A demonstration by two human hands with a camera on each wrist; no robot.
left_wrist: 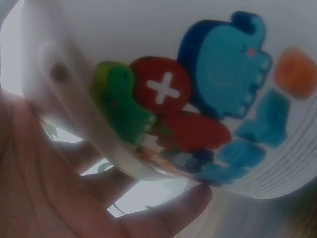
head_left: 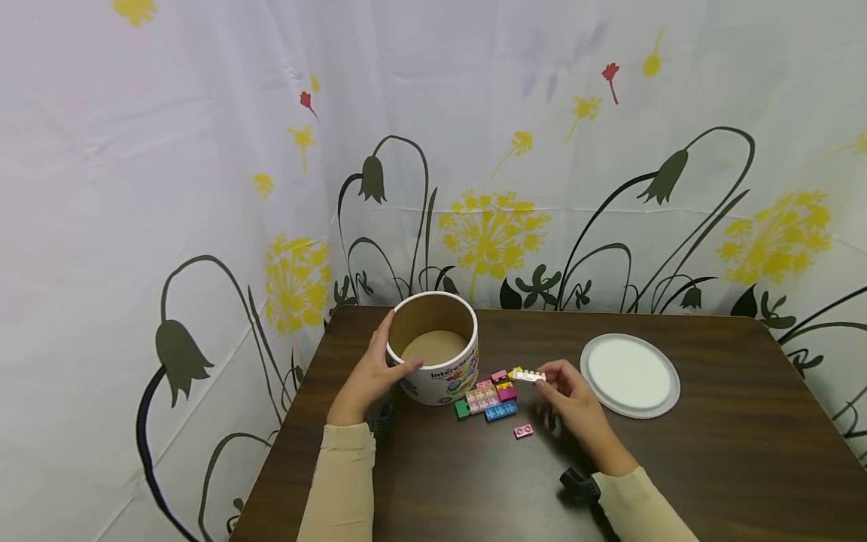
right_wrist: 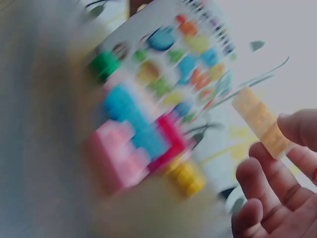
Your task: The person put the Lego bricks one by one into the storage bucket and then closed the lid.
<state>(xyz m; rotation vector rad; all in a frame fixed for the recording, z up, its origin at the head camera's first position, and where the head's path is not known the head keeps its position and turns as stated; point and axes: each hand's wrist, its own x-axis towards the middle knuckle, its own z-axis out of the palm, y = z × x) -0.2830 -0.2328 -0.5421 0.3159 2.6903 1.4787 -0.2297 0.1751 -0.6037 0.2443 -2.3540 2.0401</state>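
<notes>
A white cardboard bucket with toy pictures on its side stands open-topped on the table, and its inside shows bare brown board. My left hand grips the bucket's left side, the thumb over the near rim. Between thumb and fingertips, my right hand pinches a long pale building block, raised over the right end of a pile of blocks. That pile, against the bucket's base, includes a green block, a blue block and several pink and yellow ones. One small pink block lies apart, nearer to me.
A round white lid lies flat to the right of my right hand. The dark wooden table ends at the back against a white curtain with printed flowers. A black wrist strap piece sits by my right sleeve.
</notes>
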